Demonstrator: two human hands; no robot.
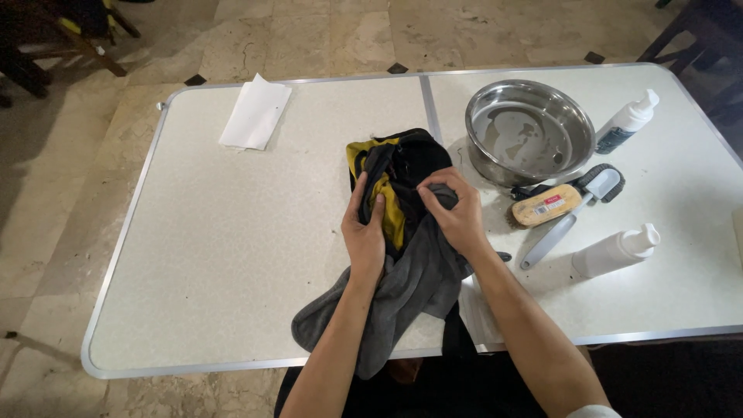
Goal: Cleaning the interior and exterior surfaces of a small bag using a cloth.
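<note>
A black and yellow shoe lies in the middle of a white folding table. My left hand grips its near left side, thumb on the yellow part. A grey cloth is draped under and over the shoe and hangs past the table's near edge. My right hand pinches a bunched part of that cloth against the shoe's right side.
A steel bowl with a little water stands right of the shoe. Beside it lie a wooden brush, a grey-handled brush and two white pump bottles. A white paper sheet lies far left. Chair legs stand off the table's corners.
</note>
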